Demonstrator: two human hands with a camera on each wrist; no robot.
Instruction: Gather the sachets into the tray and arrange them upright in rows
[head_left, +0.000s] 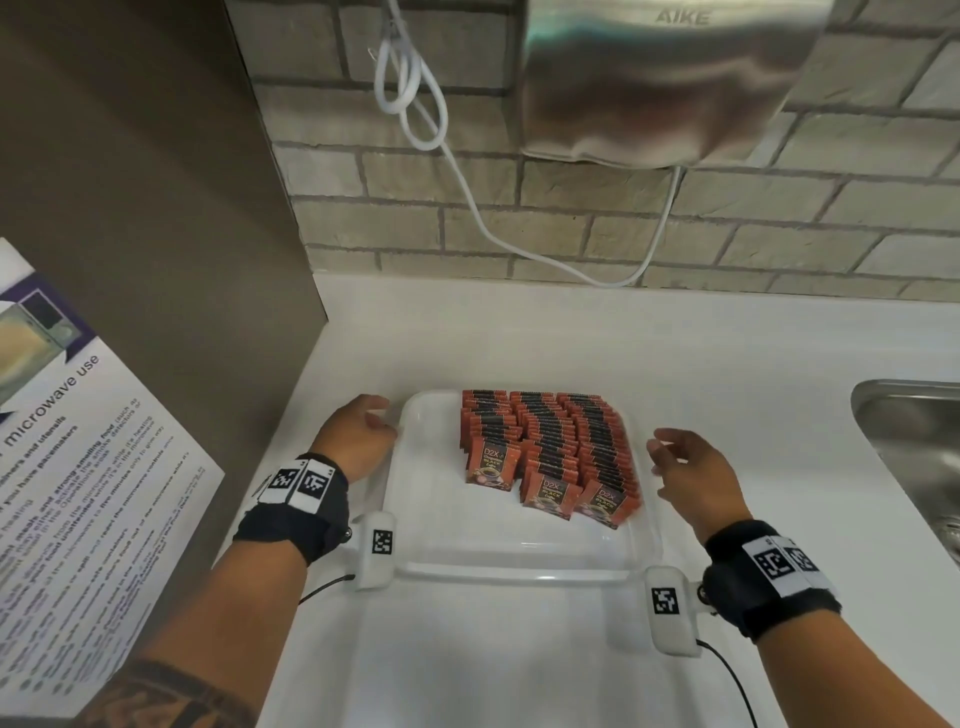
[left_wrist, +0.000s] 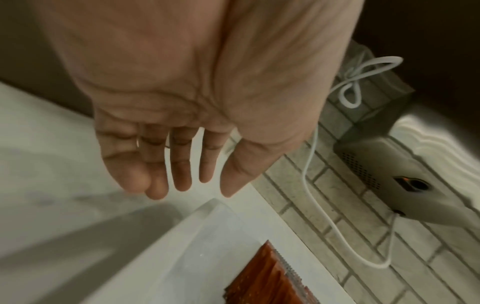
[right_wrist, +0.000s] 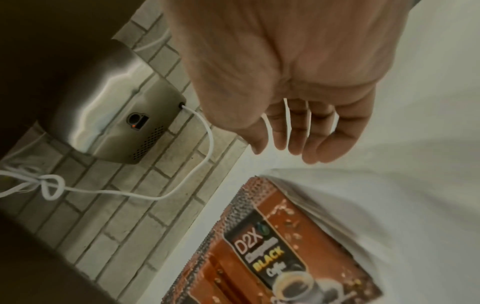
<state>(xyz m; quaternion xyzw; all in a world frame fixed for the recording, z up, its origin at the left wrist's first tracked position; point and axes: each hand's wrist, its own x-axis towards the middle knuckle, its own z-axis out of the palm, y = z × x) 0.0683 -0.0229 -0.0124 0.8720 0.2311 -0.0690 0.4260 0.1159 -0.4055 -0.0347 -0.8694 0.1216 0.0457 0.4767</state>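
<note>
- Red-orange foil coffee sachets (head_left: 548, 452) stand in three rows in the far-right part of the clear plastic tray (head_left: 436, 499), front faces toward you. Packed tight, so I'd guess each row props itself up.
- Your left hand (head_left: 358, 436) is released, fingers straight, at the tray's far-left corner; holds nothing. Likely steadying the tray, but contact with the rim isn't clear.
- Your right hand (head_left: 691, 473) is relaxed and empty, just beside the tray's right wall near the right row. Reads as letting go or ready to square up.
- No loose sachets visible on the white tabletop (head_left: 727, 364); gathering looks done.
- Hard to make out: tray's near edge is partly behind the wrist cameras; the back sachets' lean is hidden by the front ones; both wrist views are blurred.
</note>
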